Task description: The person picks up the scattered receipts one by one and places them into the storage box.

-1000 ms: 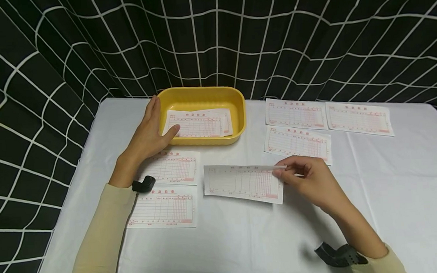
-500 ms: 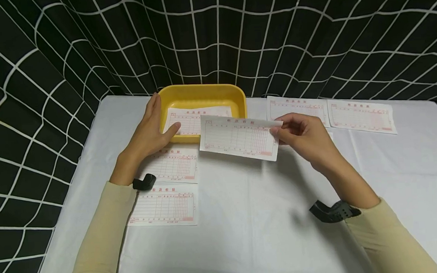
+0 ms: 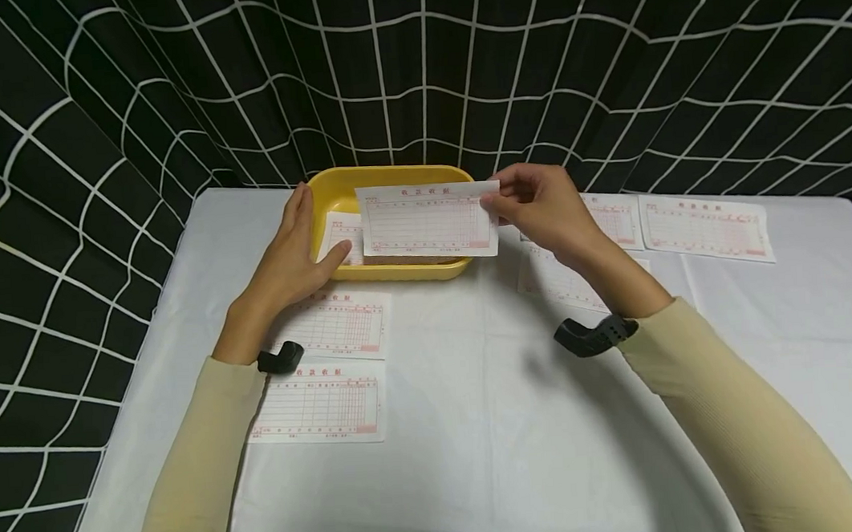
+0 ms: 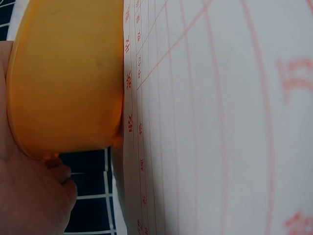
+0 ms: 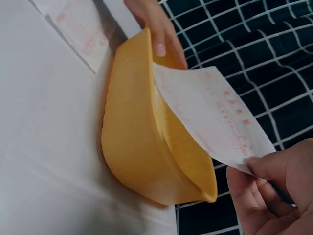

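the right grip [image 3: 542, 208] pinches a slip [image 3: 425, 222] by its right edge over the tub [image 3: 419, 273] while the left grip [image 3: 283, 261] holds the tub's left end

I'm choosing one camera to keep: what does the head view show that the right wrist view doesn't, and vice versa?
Only the head view: three slips lying at the right, and both beige sleeves.

Only the right wrist view: the depth of the near wall of the yellow tray, just a strip from the head.

Both: the left hand gripping the tray, the right hand pinching a held slip, white cloth, gridded backdrop.
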`<move>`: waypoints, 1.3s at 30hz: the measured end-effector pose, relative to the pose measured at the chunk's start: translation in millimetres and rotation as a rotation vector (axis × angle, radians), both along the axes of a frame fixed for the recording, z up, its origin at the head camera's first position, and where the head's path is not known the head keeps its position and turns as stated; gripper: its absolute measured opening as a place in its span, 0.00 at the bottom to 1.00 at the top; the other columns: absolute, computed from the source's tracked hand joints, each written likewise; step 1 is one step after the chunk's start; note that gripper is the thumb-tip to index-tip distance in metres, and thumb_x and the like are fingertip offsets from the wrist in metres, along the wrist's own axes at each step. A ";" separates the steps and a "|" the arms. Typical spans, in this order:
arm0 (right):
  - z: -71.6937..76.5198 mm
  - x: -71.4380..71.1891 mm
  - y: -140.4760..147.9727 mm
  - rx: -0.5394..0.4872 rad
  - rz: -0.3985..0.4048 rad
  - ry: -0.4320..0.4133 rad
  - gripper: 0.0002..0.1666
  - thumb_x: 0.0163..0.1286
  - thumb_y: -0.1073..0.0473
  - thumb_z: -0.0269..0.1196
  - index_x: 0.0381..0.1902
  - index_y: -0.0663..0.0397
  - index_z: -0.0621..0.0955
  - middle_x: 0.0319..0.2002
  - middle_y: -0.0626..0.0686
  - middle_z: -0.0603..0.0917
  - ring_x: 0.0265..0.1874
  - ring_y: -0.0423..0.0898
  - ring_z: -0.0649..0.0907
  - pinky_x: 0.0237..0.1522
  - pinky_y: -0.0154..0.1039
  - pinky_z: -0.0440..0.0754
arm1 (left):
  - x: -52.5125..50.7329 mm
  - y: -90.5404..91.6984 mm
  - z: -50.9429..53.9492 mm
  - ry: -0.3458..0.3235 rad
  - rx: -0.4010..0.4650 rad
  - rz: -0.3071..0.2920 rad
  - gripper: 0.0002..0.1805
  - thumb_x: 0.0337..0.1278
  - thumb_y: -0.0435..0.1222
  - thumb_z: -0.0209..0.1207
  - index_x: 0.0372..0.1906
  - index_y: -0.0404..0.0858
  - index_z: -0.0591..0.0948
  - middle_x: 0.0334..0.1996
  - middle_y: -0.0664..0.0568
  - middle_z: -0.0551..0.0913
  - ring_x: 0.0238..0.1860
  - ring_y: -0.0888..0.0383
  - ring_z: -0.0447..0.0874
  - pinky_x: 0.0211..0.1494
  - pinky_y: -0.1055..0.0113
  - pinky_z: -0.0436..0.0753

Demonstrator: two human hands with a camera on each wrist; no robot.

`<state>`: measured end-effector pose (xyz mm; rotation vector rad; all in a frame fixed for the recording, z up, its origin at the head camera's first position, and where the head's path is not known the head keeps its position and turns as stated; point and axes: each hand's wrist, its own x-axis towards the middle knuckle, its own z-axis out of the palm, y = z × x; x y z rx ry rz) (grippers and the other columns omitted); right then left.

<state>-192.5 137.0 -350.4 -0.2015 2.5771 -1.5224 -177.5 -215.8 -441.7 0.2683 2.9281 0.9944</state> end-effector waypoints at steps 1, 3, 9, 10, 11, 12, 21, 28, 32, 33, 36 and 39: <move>-1.0 -2.5 -2.9 0.006 0.004 0.000 0.11 0.74 0.64 0.67 0.51 0.64 0.85 0.46 0.59 0.89 0.34 0.38 0.85 0.37 0.26 0.85 | 0.1 -0.2 0.0 0.002 0.000 0.000 0.58 0.70 0.60 0.56 0.87 0.43 0.36 0.89 0.49 0.35 0.87 0.40 0.49 0.85 0.39 0.60; -3.9 -7.1 -8.5 0.017 0.011 0.002 0.11 0.75 0.64 0.66 0.51 0.64 0.85 0.47 0.61 0.89 0.34 0.39 0.84 0.36 0.25 0.84 | 0.6 -0.3 0.2 0.001 -0.001 0.001 0.58 0.70 0.60 0.56 0.87 0.43 0.36 0.89 0.49 0.35 0.87 0.40 0.49 0.85 0.39 0.60; -15.1 -17.0 -23.2 0.067 0.028 0.009 0.12 0.74 0.64 0.66 0.52 0.65 0.85 0.45 0.60 0.87 0.37 0.43 0.82 0.36 0.25 0.82 | 2.7 -0.3 1.7 -0.002 0.000 -0.005 0.57 0.70 0.60 0.56 0.87 0.41 0.36 0.89 0.49 0.35 0.87 0.40 0.50 0.85 0.40 0.60; -16.7 -18.3 -25.2 0.082 0.027 0.009 0.12 0.74 0.64 0.66 0.52 0.64 0.85 0.45 0.59 0.86 0.38 0.44 0.81 0.36 0.25 0.81 | 2.8 -0.3 1.7 -0.002 0.001 -0.007 0.57 0.70 0.60 0.56 0.87 0.41 0.36 0.89 0.49 0.35 0.87 0.40 0.50 0.85 0.40 0.60; -17.4 -19.1 -27.3 0.097 0.027 0.012 0.12 0.74 0.64 0.67 0.52 0.64 0.84 0.44 0.59 0.85 0.39 0.46 0.80 0.36 0.25 0.80 | 2.8 -0.2 1.6 -0.003 0.001 -0.008 0.58 0.70 0.60 0.56 0.87 0.41 0.36 0.89 0.49 0.35 0.87 0.40 0.49 0.86 0.40 0.60; -18.2 -19.9 -29.2 0.114 0.025 0.014 0.13 0.74 0.63 0.67 0.52 0.64 0.84 0.44 0.59 0.85 0.39 0.47 0.79 0.35 0.25 0.78 | 2.7 0.0 1.4 -0.003 0.002 -0.008 0.57 0.70 0.60 0.56 0.87 0.42 0.36 0.89 0.49 0.35 0.87 0.40 0.49 0.85 0.40 0.60; -19.1 -21.9 -33.9 0.174 0.006 0.047 0.16 0.72 0.63 0.68 0.54 0.66 0.85 0.46 0.62 0.87 0.43 0.50 0.82 0.39 0.26 0.77 | 2.2 2.2 3.0 -0.003 0.006 -0.007 0.57 0.70 0.60 0.56 0.87 0.42 0.36 0.89 0.49 0.35 0.87 0.41 0.50 0.85 0.40 0.60; -17.7 -19.3 -27.3 0.170 -0.019 0.089 0.24 0.72 0.65 0.64 0.64 0.65 0.82 0.55 0.64 0.88 0.55 0.57 0.88 0.60 0.46 0.86 | 2.8 1.6 3.3 -0.005 0.002 -0.003 0.57 0.71 0.59 0.56 0.87 0.41 0.36 0.89 0.49 0.35 0.87 0.42 0.49 0.86 0.41 0.59; -16.2 -15.4 -23.9 0.137 -0.042 0.109 0.25 0.72 0.66 0.64 0.66 0.65 0.81 0.56 0.66 0.87 0.56 0.58 0.88 0.64 0.52 0.85 | 3.2 0.7 2.6 -0.003 0.003 -0.002 0.57 0.71 0.59 0.56 0.87 0.41 0.36 0.89 0.49 0.35 0.87 0.41 0.49 0.86 0.41 0.59; -16.1 -14.0 -22.6 0.137 -0.045 0.119 0.25 0.72 0.65 0.64 0.65 0.66 0.81 0.56 0.66 0.87 0.56 0.59 0.88 0.65 0.52 0.85 | 3.2 0.5 2.4 -0.003 0.002 -0.002 0.57 0.71 0.59 0.56 0.87 0.41 0.36 0.89 0.49 0.35 0.87 0.41 0.49 0.86 0.41 0.59; -17.0 -9.7 -18.5 0.133 -0.053 0.136 0.24 0.73 0.64 0.64 0.65 0.66 0.81 0.57 0.67 0.87 0.57 0.59 0.87 0.65 0.52 0.85 | 2.6 0.3 1.9 -0.003 0.001 -0.002 0.57 0.71 0.59 0.56 0.87 0.41 0.36 0.89 0.49 0.35 0.87 0.41 0.49 0.86 0.41 0.59; -18.7 -4.5 -14.9 0.125 -0.065 0.156 0.24 0.74 0.62 0.64 0.65 0.66 0.81 0.59 0.65 0.86 0.58 0.58 0.86 0.66 0.52 0.85 | 2.1 0.7 2.2 -0.002 0.002 -0.003 0.57 0.71 0.59 0.56 0.87 0.40 0.36 0.89 0.48 0.35 0.88 0.42 0.48 0.86 0.42 0.58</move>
